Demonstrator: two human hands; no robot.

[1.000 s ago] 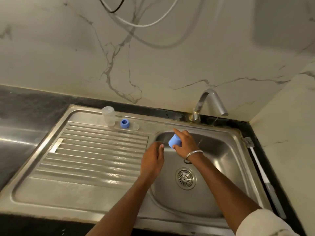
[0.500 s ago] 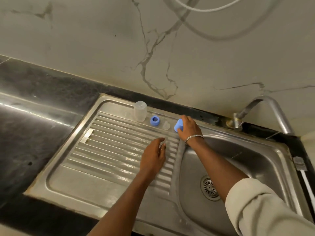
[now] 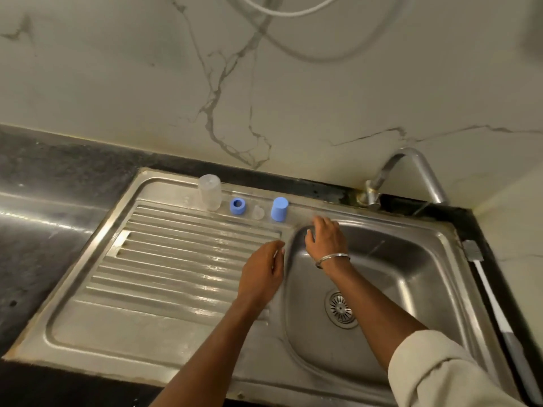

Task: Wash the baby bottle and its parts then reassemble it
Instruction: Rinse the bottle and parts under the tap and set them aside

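Head view: both hands empty, left hand fingers loosely spread, right hand fingers released near blue cap.

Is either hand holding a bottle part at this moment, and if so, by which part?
Nothing is held. The left hand and right hand are both empty; the blue cap stands alone on the sink ledge.

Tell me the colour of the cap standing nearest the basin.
Light blue cap, shown in the head view.
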